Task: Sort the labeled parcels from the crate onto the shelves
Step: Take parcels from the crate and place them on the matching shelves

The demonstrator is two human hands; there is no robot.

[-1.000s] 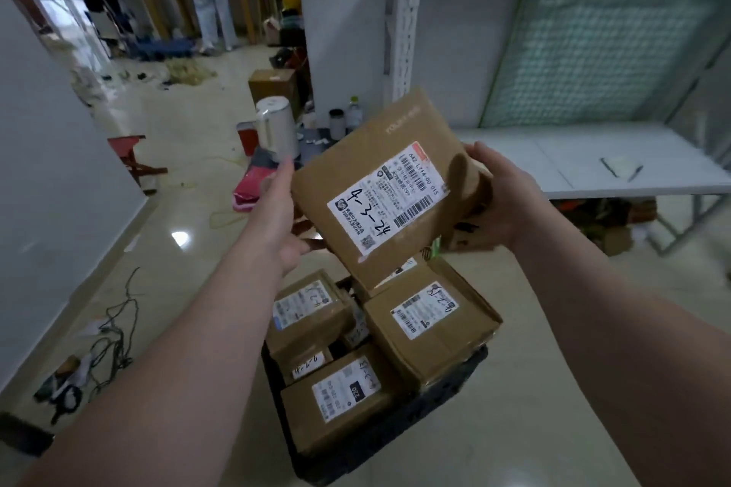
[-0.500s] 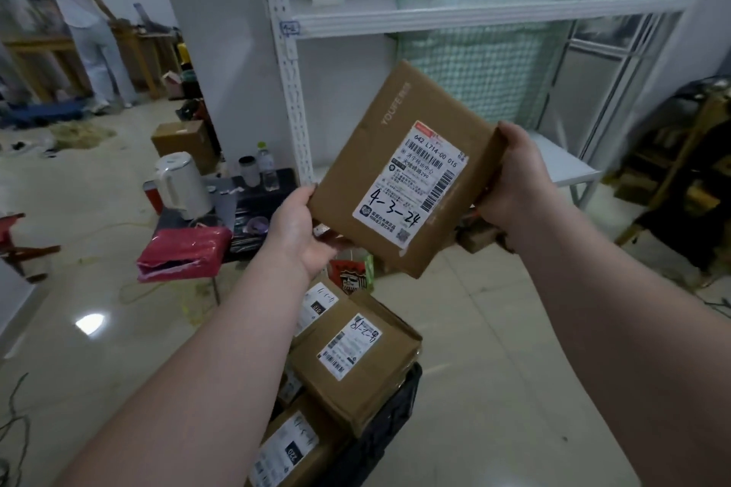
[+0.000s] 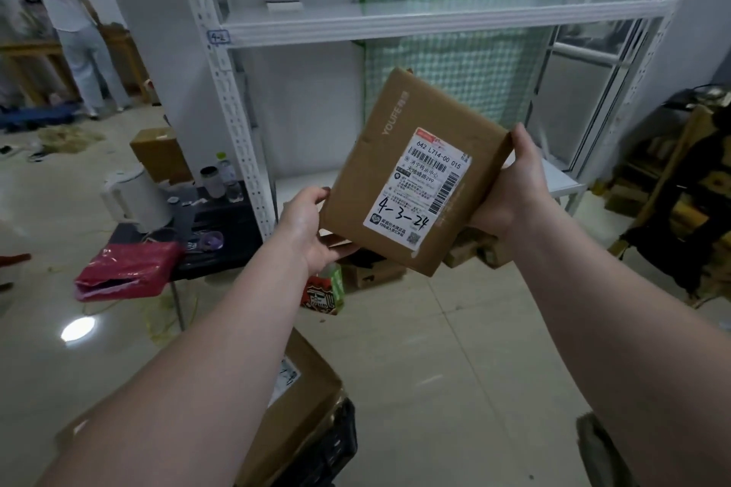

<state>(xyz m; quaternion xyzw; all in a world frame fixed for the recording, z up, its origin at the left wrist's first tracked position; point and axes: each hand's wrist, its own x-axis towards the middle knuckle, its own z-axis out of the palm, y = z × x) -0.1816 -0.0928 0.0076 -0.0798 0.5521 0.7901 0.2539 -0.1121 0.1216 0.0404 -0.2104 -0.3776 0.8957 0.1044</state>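
**Brown cardboard parcel held up in both hands before a white shelf unit**

A flat cardboard parcel (image 3: 372, 174) is held in the air, tilted so that its top leans away to the left. The person's left hand (image 3: 312, 225) grips its lower left edge, thumb on the front and fingers curled underneath. The right hand (image 3: 514, 186) clasps the right edge, thumb along the upper corner and fingers hidden behind the box. Both hands are closed firmly on the parcel, which touches nothing else.

Between the two hands, facing the holder, is a white shipping label (image 3: 425, 190) with barcodes, printed text and "4-3-24" handwritten in black marker.

Above and beyond the grip runs the upper shelf (image 3: 435, 26) of a white metal rack; a small tag (image 3: 218, 37) at its left end reads "4-2". Just behind the parcel, level with the hands, lies the lower shelf (image 3: 563, 182).

Below the left forearm, near the holder's body, a black crate (image 3: 336, 443) sits on the tiled floor, with another parcel (image 3: 304, 403) in it.

Out to the left of the grip, a low dark table holds a white kettle (image 3: 134, 198) and a red bag (image 3: 126, 269). Farther off on that side, a person (image 3: 75, 24) in light clothing stands facing away.
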